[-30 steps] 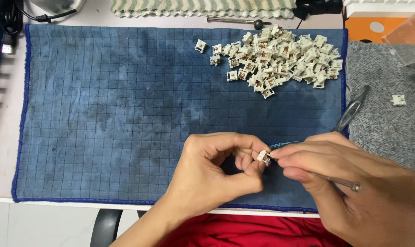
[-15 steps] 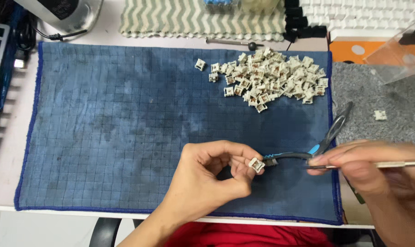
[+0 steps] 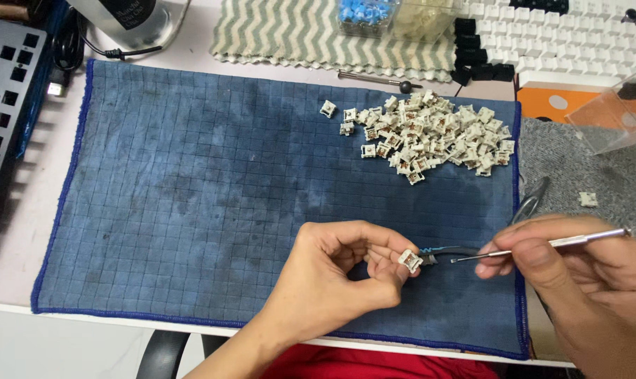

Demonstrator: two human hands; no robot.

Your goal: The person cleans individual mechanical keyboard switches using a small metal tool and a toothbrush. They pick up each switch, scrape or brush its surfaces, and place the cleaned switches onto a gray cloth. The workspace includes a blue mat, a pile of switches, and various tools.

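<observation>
- Nearest to me, just above the red cloth at my lap, my left hand [image 3: 332, 277] pinches a small white keyboard switch [image 3: 410, 260] between thumb and forefinger, the grip closed tight on it over the front part of the blue mat [image 3: 191, 210].
- A second ago my right hand [image 3: 577, 281] was pressed up against the left, the tool tip at the switch; now it has drawn back to the right, so a clear gap lies between the slim metal tool [image 3: 542, 245] and the switch.
- I judge from that gap that the poke at this switch is finished or paused; the switch has stayed in my left fingers throughout.
- My right grip is closed around the tool's shaft, its fine tip pointing left at the switch without touching it.
- The switch looks like a small squarish block, off-white, tilted with one face toward the tool; I cannot tell whether its housing is open.
- Just behind the switch a dark tool with blue-marked handles [image 3: 447, 251] lies on the mat.
- Farther back on the mat sits a pile of similar switches [image 3: 430, 137], well apart from my hands.
- Beyond that, at the tabletop's far edge, lie a striped cloth [image 3: 283, 31] and white keycaps [image 3: 563, 35].
</observation>
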